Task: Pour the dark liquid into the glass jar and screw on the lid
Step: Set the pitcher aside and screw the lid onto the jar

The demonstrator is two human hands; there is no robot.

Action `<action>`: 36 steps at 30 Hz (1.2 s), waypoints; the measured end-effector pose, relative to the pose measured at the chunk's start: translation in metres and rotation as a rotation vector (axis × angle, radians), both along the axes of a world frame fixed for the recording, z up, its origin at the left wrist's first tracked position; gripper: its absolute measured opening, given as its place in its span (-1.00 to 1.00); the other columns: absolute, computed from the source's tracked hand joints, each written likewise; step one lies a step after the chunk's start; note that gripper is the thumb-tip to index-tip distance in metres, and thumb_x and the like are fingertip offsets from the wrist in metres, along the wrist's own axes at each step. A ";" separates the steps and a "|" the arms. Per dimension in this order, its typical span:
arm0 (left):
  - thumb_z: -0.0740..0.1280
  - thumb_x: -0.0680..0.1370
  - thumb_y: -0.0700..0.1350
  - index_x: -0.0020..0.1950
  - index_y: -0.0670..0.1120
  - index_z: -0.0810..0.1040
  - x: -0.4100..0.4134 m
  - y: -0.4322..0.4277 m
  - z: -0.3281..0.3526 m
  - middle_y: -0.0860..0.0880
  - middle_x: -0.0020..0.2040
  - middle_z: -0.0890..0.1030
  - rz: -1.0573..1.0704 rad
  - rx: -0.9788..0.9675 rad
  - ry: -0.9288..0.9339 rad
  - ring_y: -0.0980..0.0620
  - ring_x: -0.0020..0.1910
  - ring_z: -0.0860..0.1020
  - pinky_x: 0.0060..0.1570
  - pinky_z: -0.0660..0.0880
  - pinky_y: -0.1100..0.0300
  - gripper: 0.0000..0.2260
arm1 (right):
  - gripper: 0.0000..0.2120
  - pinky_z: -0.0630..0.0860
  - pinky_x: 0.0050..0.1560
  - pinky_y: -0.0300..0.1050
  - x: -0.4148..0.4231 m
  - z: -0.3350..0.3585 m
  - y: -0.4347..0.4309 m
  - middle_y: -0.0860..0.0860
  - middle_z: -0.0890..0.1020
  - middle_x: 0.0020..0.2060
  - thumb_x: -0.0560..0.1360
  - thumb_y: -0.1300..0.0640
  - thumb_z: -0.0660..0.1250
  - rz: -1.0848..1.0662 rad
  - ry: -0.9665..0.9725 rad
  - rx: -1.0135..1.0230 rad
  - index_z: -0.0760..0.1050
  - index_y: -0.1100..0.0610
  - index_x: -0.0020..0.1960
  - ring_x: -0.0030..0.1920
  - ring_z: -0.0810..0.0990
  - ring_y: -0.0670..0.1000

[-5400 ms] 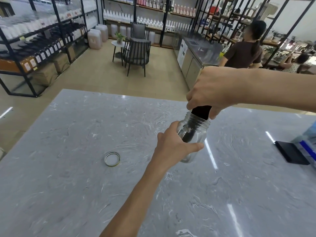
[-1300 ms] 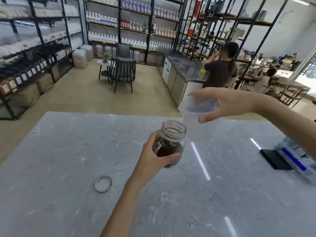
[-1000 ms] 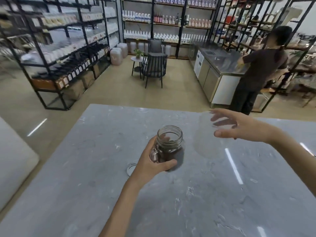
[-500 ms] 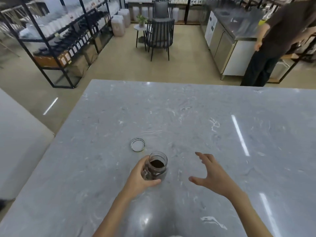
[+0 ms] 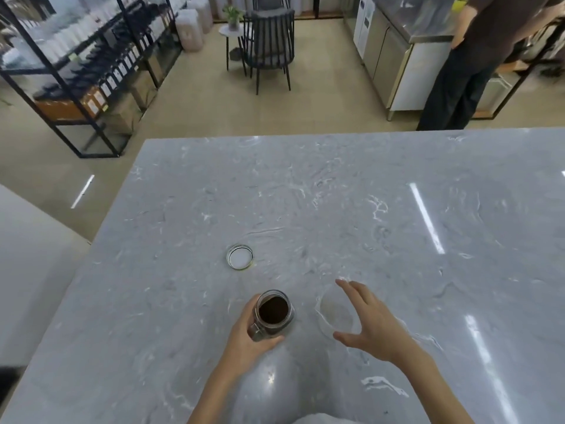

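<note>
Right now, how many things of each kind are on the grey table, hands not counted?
Jar: 1
Lid: 1
Clear cup: 1
Total: 3

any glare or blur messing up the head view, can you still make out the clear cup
Head view: ceiling-light streaks glare off the marble table; wide-angle bending at the edges; shelves softly blurred. The clear cup beside the right hand is faint but traceable; jar and lid are sharp.
</note>
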State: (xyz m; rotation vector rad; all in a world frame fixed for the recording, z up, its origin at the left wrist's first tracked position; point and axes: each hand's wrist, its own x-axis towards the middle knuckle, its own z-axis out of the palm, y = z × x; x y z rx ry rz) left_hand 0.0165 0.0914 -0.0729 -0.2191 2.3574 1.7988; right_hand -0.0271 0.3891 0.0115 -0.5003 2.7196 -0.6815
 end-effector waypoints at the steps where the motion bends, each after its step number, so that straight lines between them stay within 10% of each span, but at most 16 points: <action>1: 0.70 0.33 -0.27 0.50 -0.01 0.42 0.001 0.001 -0.001 0.27 0.34 0.60 0.002 -0.001 0.007 0.21 0.40 0.55 0.33 0.45 0.40 -0.18 | -0.07 0.20 0.42 -0.14 0.000 -0.001 0.000 -0.09 0.15 0.51 0.41 -0.30 0.38 0.008 0.015 0.015 -0.08 -0.11 0.57 0.47 0.20 -0.04; 10: 0.68 0.39 -0.17 0.58 0.09 0.32 0.006 0.029 0.005 0.41 0.34 0.51 0.208 0.056 -0.002 0.41 0.35 0.49 0.23 0.40 0.57 -0.14 | -0.06 -0.37 0.51 0.13 -0.005 -0.004 0.001 -0.14 -0.25 0.56 0.49 -0.34 0.25 0.044 0.109 0.217 -0.33 -0.11 0.56 0.55 -0.35 -0.01; 15: 0.70 0.32 -0.28 0.52 0.11 0.30 -0.003 0.010 0.008 0.12 0.31 0.35 0.148 0.000 -0.010 0.51 0.23 0.45 0.20 0.38 0.60 -0.09 | -0.07 -0.34 0.52 0.15 -0.008 -0.001 0.011 -0.15 -0.27 0.56 0.49 -0.32 0.26 0.031 0.079 0.211 -0.35 -0.15 0.54 0.54 -0.37 -0.03; 20: 0.67 0.35 -0.33 0.47 0.20 0.29 -0.014 -0.031 0.015 0.00 0.45 0.48 -0.053 -0.050 -0.056 0.07 0.43 0.49 0.40 0.40 0.29 -0.10 | -0.05 -0.31 0.53 0.13 -0.011 0.000 0.013 -0.18 -0.29 0.54 0.48 -0.33 0.26 0.052 0.062 0.221 -0.37 -0.16 0.54 0.53 -0.35 -0.06; 29: 0.59 0.45 -0.32 0.45 0.29 0.22 -0.012 -0.036 0.010 0.03 0.49 0.45 -0.135 -0.092 -0.053 0.15 0.46 0.46 0.37 0.34 0.48 -0.17 | -0.05 -0.22 0.54 0.01 -0.013 -0.001 0.011 -0.23 -0.22 0.54 0.45 -0.30 0.34 0.024 0.001 0.120 -0.32 -0.24 0.51 0.56 -0.25 -0.08; 36: 0.59 0.43 -0.37 0.49 0.15 0.28 -0.018 -0.038 0.009 -0.06 0.49 0.47 -0.128 -0.118 -0.070 0.03 0.50 0.45 0.57 0.34 0.03 -0.18 | -0.04 -0.04 0.52 -0.11 -0.007 -0.002 0.008 -0.22 -0.15 0.55 0.45 -0.27 0.37 0.016 0.010 0.079 -0.24 -0.18 0.56 0.57 -0.13 -0.08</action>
